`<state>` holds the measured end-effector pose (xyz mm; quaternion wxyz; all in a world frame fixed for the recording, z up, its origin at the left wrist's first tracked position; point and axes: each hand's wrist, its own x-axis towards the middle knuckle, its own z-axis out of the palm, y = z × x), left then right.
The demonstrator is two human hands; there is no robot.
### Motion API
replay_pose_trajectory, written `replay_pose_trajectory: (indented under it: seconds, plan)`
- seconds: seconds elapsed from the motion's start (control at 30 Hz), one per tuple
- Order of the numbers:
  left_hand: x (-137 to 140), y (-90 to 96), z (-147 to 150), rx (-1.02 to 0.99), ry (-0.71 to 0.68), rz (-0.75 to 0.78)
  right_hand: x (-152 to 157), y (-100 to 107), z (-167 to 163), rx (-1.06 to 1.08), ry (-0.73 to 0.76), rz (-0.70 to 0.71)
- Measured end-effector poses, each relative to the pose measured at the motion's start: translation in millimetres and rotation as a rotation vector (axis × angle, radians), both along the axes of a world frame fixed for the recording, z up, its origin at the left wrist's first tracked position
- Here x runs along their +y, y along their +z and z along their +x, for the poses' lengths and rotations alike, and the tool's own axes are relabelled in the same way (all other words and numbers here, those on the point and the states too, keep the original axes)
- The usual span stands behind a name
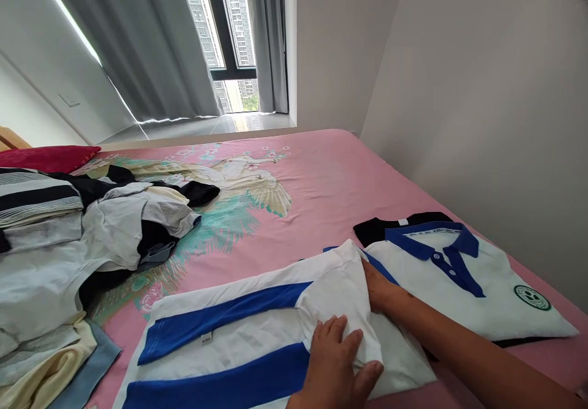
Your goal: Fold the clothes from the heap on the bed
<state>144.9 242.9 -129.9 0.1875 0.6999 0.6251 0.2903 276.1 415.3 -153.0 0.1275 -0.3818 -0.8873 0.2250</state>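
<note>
A white shirt with broad blue stripes [220, 357] lies spread on the bed in front of me, partly folded over at its right end. A small label [206, 338] shows on it. My left hand [334, 360] rests on the folded white part, palm down with fingers spread. At the far edge of that fold is my right hand [377, 285], its fingers hidden behind the raised cloth, so its grip cannot be made out. Beyond my right forearm lies a white polo shirt [496, 274] with a blue collar and a round green badge, on top of a black garment [370, 231].
A loose heap of white, grey and black clothes [110, 231] covers the bed's left side. Behind it is a red pillow [50, 158]. The pink patterned bedsheet [321, 182] runs to the wall at right. Grey curtains [138, 35] hang by the window.
</note>
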Motion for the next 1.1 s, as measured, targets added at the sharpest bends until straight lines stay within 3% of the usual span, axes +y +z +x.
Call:
replay_pose_trajectory:
  seconds: [0.1, 0.17, 0.3, 0.47, 0.63, 0.73, 0.87, 0.97, 1.1]
  plan:
    - [26.3, 17.7, -15.5, -0.091, 0.042, 0.012, -2.1, 12.3, -5.1, -0.051, 0.129, 0.027]
    - [49.5, 18.8, -26.4, -0.06, 0.069, 0.068, -2.3, 19.9, -8.1, -0.082, 0.166, 0.052]
    - [81.8, -8.0, -35.0, 0.187, 0.143, 0.01, 5.5, 24.1, -7.3, -0.168, 0.301, 0.227]
    - [83.1, -39.4, -30.1, 0.357, 0.175, -0.04, 20.0, 13.5, 10.3, -0.23, 0.271, 0.407]
    - [83.1, -36.1, -28.4, 0.384, 0.174, -0.061, 21.8, 1.2, 17.8, -0.305, 0.193, 0.486]
    - [87.3, -26.0, -26.9, 0.396, 0.173, -0.103, 20.8, -1.8, 17.1, -0.325, 0.093, 0.459]
    - [96.2, -15.2, -23.2, 0.364, 0.1, -0.132, 23.5, 5.8, 19.6, -0.223, -0.029, 0.284]
    - [102.9, -15.3, -20.6, 0.306, 0.025, -0.16, 30.3, 14.6, 16.7, -0.111, -0.116, 0.15]
    - [107.5, -20.1, -19.3, 0.285, 0.047, -0.172, 41.7, 16.6, 0.2, -0.08, -0.314, 0.093]
